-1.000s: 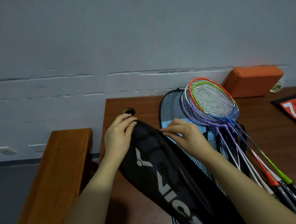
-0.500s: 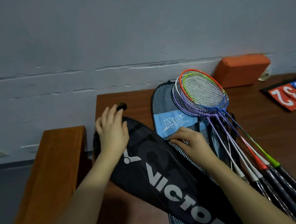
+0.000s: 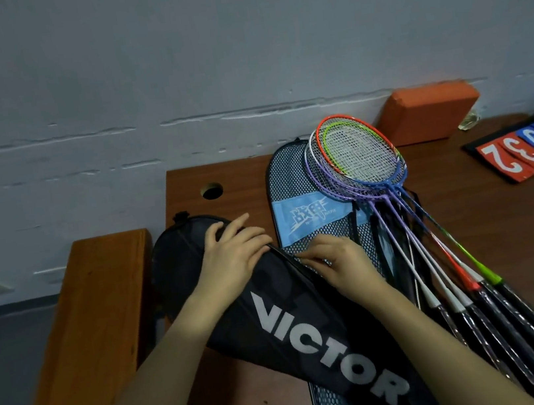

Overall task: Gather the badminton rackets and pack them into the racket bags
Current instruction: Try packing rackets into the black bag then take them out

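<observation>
VICTOR racket bag [image 3: 295, 305]: black, white block lettering.
Mesh racket bag [image 3: 293, 181]: grey-blue with black mesh pattern; light blue band bearing dark blue characters.
Badminton rackets [image 3: 361, 160]: frames orange-red, lime green, white, purple, blue; white strings; shafts purple, white, red, green; grips black.
Desk [image 3: 469, 224]: reddish-brown wood.
Bench [image 3: 81, 334]: orange-brown wood.
Block [image 3: 429, 112]: orange.
Scoreboard [image 3: 524, 150]: red and blue cards, white digits.
Wall [image 3: 236, 51]: pale grey.

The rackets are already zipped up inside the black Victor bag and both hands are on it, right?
Not quite. The head view shows the rackets lying out on the table, on the blue mesh bag, not inside the black Victor bag. The left hand and right hand are indeed on it.
</observation>
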`<state>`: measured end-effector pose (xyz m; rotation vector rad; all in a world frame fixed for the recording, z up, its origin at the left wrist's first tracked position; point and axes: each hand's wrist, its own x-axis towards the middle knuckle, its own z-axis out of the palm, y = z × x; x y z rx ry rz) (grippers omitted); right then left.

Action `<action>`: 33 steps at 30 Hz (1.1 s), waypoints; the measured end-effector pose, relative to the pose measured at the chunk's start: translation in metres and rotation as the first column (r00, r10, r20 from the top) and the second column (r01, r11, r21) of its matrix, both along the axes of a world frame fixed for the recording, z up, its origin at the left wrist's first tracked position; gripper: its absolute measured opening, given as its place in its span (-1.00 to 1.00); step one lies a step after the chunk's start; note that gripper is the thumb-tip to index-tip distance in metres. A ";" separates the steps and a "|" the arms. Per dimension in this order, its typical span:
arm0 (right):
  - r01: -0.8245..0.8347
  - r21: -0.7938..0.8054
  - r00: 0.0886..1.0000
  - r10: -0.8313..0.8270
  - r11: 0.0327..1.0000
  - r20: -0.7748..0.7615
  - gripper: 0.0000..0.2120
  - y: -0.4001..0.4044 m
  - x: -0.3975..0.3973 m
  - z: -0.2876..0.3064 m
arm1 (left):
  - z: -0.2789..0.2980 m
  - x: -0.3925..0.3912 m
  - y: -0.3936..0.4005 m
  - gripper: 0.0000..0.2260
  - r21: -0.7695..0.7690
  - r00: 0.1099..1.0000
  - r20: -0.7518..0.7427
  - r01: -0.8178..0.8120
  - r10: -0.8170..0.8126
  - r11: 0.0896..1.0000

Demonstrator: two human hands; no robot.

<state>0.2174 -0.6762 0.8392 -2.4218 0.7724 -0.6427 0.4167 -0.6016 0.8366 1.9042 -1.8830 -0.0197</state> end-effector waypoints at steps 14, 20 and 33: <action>0.237 0.073 0.956 -0.218 0.969 -0.197 -0.90 0.011 -0.045 -0.030 | -0.042 0.035 -0.030 -0.82 -0.012 0.987 -0.103 -0.126 0.124 0.992; 0.216 0.175 0.975 -0.202 0.961 -0.098 -0.93 0.013 -0.050 -0.031 | -0.034 0.009 -0.031 -0.77 -0.025 0.996 -0.010 -0.094 0.094 0.995; 0.006 0.118 1.000 -0.007 0.993 0.007 -0.90 0.012 -0.061 -0.027 | -0.040 -0.070 0.017 -0.79 -0.073 0.969 0.211 0.147 -0.129 0.986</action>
